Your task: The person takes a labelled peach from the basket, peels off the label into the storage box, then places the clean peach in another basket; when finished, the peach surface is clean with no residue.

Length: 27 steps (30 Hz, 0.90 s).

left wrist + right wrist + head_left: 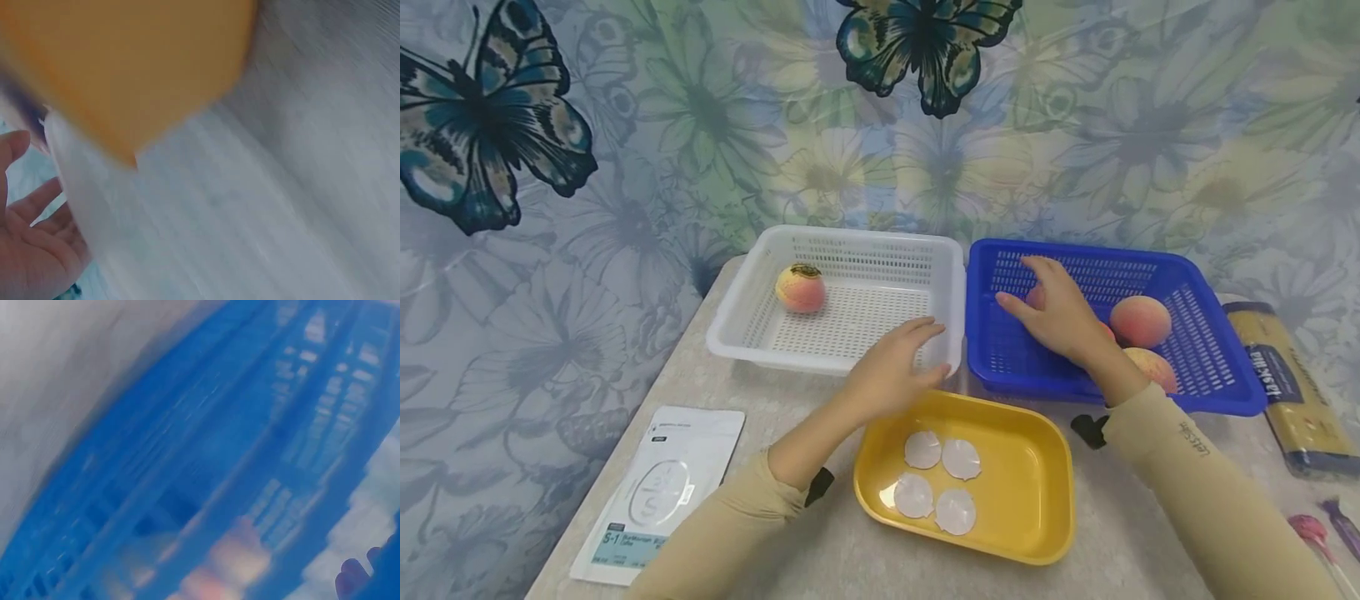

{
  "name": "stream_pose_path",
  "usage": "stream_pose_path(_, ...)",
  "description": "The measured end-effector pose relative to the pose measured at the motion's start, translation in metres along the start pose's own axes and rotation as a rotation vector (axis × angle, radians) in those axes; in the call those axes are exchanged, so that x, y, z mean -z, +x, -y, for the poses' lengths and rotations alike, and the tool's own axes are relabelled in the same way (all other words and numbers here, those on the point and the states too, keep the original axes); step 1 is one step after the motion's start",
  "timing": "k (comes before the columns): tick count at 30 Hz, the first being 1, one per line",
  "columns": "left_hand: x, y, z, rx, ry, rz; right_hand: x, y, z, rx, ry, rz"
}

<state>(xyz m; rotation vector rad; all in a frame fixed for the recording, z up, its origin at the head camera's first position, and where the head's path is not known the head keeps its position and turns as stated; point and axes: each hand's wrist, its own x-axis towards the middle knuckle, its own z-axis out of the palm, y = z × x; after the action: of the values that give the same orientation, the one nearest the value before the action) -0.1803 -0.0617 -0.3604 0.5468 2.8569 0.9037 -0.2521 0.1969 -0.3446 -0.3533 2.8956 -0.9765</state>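
Observation:
My right hand [1060,312] is over the blue basket [1000,358], thumb and index finger spread apart. A pink peach [1036,297] shows in the gap between them, partly hidden by the hand. More peaches [1140,322] lie at the basket's right, one of them mostly behind the wrist. Over the front right corner of the white basket [752,350] hangs my left hand [891,371], thumb apart from the fingers, nothing held. One yellow-pink peach [801,292] with a dark, leafy-looking top sits at the white basket's back left. The right wrist view is blurred.
In front stands a yellow tray [1022,508] with several thin whitish discs [957,511]. A white pouch [658,492] lies at left. At right are a brown-yellow packet [1292,383] and a pink lollipop [1309,531]. A butterfly-patterned cloth [865,175] hangs behind the baskets.

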Motion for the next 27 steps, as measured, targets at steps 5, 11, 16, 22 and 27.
stream_pose_path(5,0.034,-0.011,0.037,0.067,-0.022,-0.172,-0.023,-0.01,0.027,0.09,-0.073,0.101)
stream_pose_path(11,0.068,-0.007,0.093,0.247,-0.054,-0.299,-0.044,-0.019,0.037,0.159,-0.142,0.197)
stream_pose_path(16,0.079,0.006,0.125,0.366,-0.025,-0.295,-0.056,-0.026,0.031,0.176,-0.181,0.201)
stream_pose_path(22,0.082,0.025,0.14,0.453,0.015,-0.195,-0.067,-0.031,0.03,0.173,-0.192,0.161)
stream_pose_path(27,0.079,0.036,0.153,0.504,-0.015,-0.172,-0.07,-0.033,0.034,0.163,-0.224,0.152)
